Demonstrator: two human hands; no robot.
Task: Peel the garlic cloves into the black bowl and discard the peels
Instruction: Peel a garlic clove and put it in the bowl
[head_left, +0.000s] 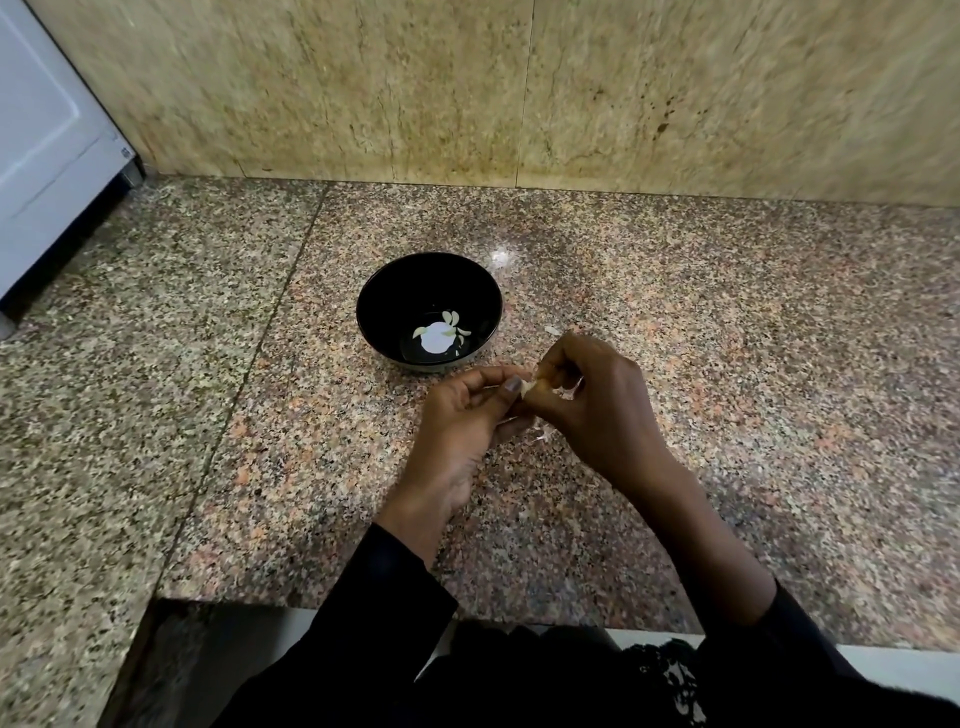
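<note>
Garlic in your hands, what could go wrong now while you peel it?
The garlic clove is pinched between the left hand and right hand over the bare counter, beside the black bowl, not above it. If it slips, it may land on the counter. Loose peel bits lie close to the bowl's rim and could get knocked in with the peeled cloves.

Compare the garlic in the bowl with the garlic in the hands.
The cloves in the black bowl lie loose and untouched; the garlic in the hands is pinched between the left hand and right hand, mostly hidden. Bowl cloves are several; only one pale piece shows between the hands. Both are pale.
</note>
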